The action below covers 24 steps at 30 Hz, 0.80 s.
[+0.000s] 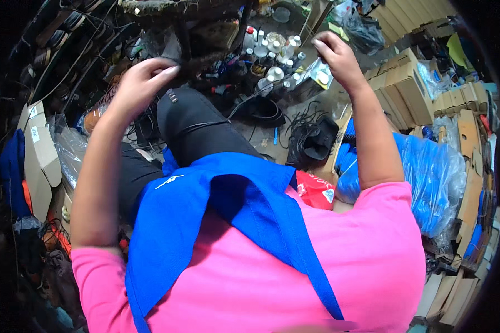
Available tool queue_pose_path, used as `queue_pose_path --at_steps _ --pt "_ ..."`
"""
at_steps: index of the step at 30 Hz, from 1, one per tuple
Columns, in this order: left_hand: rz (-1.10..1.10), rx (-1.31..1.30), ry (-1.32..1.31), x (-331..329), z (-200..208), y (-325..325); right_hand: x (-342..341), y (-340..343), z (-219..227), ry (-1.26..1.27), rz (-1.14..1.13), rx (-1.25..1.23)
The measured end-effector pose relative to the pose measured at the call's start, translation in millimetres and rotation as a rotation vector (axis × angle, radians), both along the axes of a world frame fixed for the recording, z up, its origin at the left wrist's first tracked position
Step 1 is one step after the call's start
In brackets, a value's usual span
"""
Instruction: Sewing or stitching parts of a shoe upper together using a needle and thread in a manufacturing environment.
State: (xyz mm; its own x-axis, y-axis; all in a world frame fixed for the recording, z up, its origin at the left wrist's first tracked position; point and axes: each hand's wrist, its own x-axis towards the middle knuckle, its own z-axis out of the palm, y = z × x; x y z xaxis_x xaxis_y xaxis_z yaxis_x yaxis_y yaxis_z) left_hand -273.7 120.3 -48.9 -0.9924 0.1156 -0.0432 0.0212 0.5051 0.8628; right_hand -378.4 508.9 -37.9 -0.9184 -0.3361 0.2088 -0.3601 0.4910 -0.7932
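Note:
My left hand (141, 86) is raised above my left thigh, its fingers pinched together; whatever lies between them is too small to see. On the far right my right hand (337, 58) is held up with thumb and fingertips closed together. Something thin and dark shows by its fingertips, but I cannot make it out. Across my dark-trousered knee lies a thin dark cord (205, 124), which runs on up to the right, toward the right hand. A blue apron (166, 233) hangs over my pink shirt and lap.
Several bottles (275, 72) with white caps crowd the floor ahead. A black shoe (316, 141) stands right of my knee, near a dark bowl-like thing (261, 111). Cardboard boxes (405, 89) and a plastic-wrapped blue bundle (422, 172) fill the right. A worn bench (166, 8) juts in at the top.

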Motion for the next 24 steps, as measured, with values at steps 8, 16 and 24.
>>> queue_pose_path --at_steps 8,16,24 --pt "0.451 -0.411 0.057 121 -49 -101 28 -2 -186 -0.44 -0.042 0.265" --pt "0.47 -0.761 0.039 158 -70 -97 21 -153 -323 -1.298 0.091 -0.084" --pt "0.506 -0.866 -0.002 160 -72 -99 27 -214 -399 -0.862 0.219 0.465"
